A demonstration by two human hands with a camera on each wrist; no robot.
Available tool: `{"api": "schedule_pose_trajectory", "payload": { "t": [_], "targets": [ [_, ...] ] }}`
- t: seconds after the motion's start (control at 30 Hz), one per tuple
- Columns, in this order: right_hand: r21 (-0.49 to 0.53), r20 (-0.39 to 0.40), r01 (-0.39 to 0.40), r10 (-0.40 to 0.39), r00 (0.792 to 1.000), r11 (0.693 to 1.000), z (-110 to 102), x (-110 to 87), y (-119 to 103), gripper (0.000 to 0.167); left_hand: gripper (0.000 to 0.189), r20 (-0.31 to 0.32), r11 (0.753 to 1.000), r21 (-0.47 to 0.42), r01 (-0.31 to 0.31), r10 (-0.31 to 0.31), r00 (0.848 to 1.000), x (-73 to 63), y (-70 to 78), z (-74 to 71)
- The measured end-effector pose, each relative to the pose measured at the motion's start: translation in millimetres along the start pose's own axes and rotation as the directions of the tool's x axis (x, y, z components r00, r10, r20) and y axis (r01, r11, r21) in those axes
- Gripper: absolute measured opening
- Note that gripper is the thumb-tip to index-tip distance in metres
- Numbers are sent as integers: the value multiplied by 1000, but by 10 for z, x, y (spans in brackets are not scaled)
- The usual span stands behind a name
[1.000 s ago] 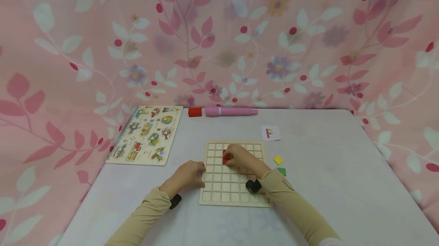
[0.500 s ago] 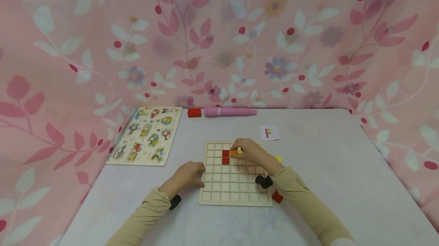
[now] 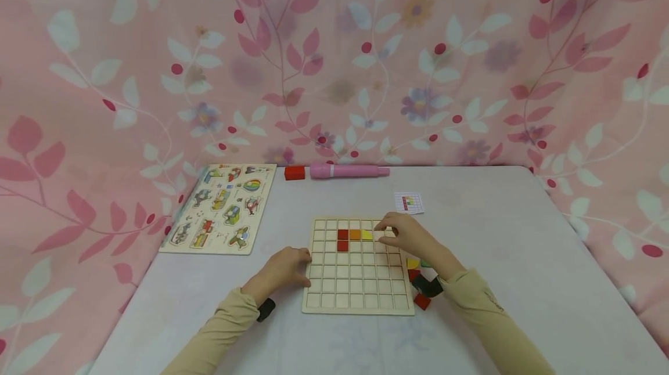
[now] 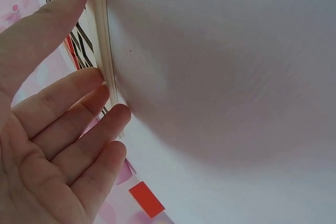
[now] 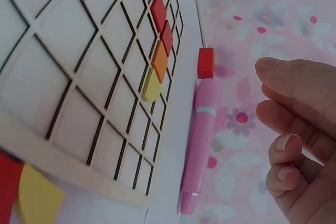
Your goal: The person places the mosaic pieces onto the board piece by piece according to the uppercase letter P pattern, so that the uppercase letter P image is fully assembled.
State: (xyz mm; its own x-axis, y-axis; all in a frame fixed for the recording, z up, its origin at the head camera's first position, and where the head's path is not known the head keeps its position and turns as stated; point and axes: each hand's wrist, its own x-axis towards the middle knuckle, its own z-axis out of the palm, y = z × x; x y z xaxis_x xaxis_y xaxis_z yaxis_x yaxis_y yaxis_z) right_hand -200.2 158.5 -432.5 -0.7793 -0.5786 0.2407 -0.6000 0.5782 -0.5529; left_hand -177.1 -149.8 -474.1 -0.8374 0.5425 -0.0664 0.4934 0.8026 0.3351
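A wooden grid board (image 3: 342, 285) lies on the table in the head view. Two red tiles (image 3: 342, 245), one behind the other, sit in its upper cells. An orange square tile (image 3: 355, 235) and a yellow tile (image 3: 367, 236) with a rounded edge continue the far row to the right. My left hand (image 3: 284, 266) rests against the board's left edge, its fingers (image 4: 107, 166) extended. My right hand (image 3: 412, 237) hovers over the board's right side, beside the yellow tile. Nothing is between its thumb and fingers in the right wrist view.
Loose red (image 3: 422, 302), yellow (image 3: 413, 263) and green (image 3: 425, 263) pieces lie along the board's right edge, partly behind my wrist. A printed pattern card (image 3: 409, 203) is beyond. Farther back are a red block (image 3: 295, 173), a pink stick (image 3: 347, 171) and a picture puzzle (image 3: 219, 212).
My right hand has left the red tiles, let go of pieces beside them, and moved right. The orange and yellow tiles now show in the row. My left hand has stayed put.
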Motion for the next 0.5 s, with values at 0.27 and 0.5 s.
{"api": "schedule_pose_trajectory", "payload": {
  "t": [0.27,0.5],
  "targets": [
    [-21,-33,24,-25,999,999,-7,-255,101,19,48,-8,1000,-10,-15,15,1000,-6,12,-6],
    [17,-20,-70,71,997,997,14,-508,132,19,48,-9,1000,-6,-8,8,1000,7,3,0]
  ]
}}
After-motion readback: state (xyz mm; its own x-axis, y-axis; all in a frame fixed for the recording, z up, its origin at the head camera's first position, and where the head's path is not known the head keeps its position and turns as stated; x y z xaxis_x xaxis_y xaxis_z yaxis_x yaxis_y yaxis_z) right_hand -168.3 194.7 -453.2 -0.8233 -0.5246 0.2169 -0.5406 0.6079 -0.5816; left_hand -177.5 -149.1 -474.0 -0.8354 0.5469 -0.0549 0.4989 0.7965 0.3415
